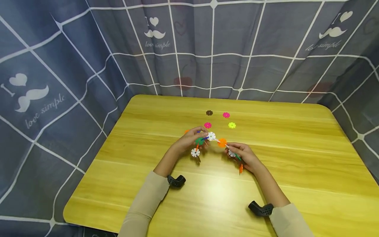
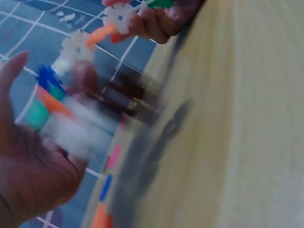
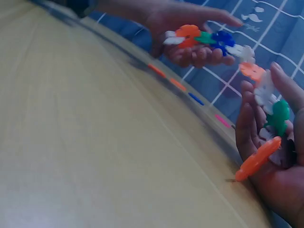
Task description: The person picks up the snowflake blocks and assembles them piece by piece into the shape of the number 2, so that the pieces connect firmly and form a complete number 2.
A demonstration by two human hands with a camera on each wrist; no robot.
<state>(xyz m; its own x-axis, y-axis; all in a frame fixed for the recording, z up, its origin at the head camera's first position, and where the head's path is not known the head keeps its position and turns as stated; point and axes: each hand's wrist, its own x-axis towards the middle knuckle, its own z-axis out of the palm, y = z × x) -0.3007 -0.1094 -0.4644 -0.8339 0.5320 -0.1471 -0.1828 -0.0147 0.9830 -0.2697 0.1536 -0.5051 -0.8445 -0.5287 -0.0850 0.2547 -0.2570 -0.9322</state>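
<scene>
A chain of slotted plastic flower discs stretches between both hands. In the head view its middle has a white disc [image 1: 211,136] and an orange disc [image 1: 222,143]. My left hand [image 1: 192,136] holds the left part, by a green disc [image 1: 199,141] and a blue disc; the right wrist view shows its fingers curled under the chain, thumb held apart. A white disc [image 1: 195,152] hangs below that hand. My right hand [image 1: 244,156] grips the other part around a white disc [image 3: 266,91]. From there a green disc [image 3: 279,114] and an orange disc [image 3: 258,159] continue over the palm.
Loose discs lie on the wooden table [image 1: 148,197] beyond the hands: brown [image 1: 209,113], pink [image 1: 226,115], another pink [image 1: 208,125] and yellow-green [image 1: 232,125]. An orange disc [image 1: 187,131] is partly hidden by the left hand. A checked curtain [image 1: 195,69] surrounds the table's back and sides.
</scene>
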